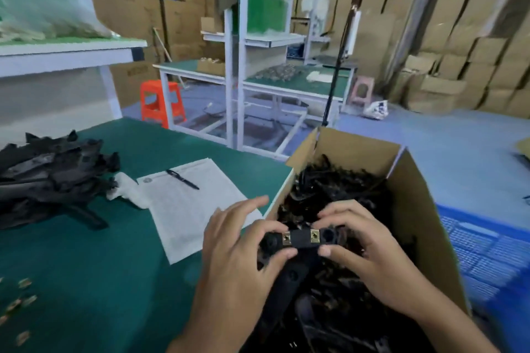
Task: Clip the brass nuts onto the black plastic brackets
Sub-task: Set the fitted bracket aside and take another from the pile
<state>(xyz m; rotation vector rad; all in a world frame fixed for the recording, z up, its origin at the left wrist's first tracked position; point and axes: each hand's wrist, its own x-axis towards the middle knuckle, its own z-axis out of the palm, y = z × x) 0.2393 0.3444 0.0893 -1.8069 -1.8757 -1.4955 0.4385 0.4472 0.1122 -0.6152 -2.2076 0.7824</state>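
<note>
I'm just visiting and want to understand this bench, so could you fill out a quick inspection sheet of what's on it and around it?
Surface: green-topped workbench.
Job's things: black plastic bracket with two brass nuts clipped on, held over an open brown cardboard box of black parts; pile of black plastic brackets far left; loose brass nuts at the near left edge.
Clutter: printed white paper sheet with a black pen on it; crumpled white cloth.
Grippers: left hand and right hand both pinch the bracket.
Cables: nothing seen on the bench.
Surroundings: stacked cardboard cartons, orange plastic stool, blue plastic crate.
</note>
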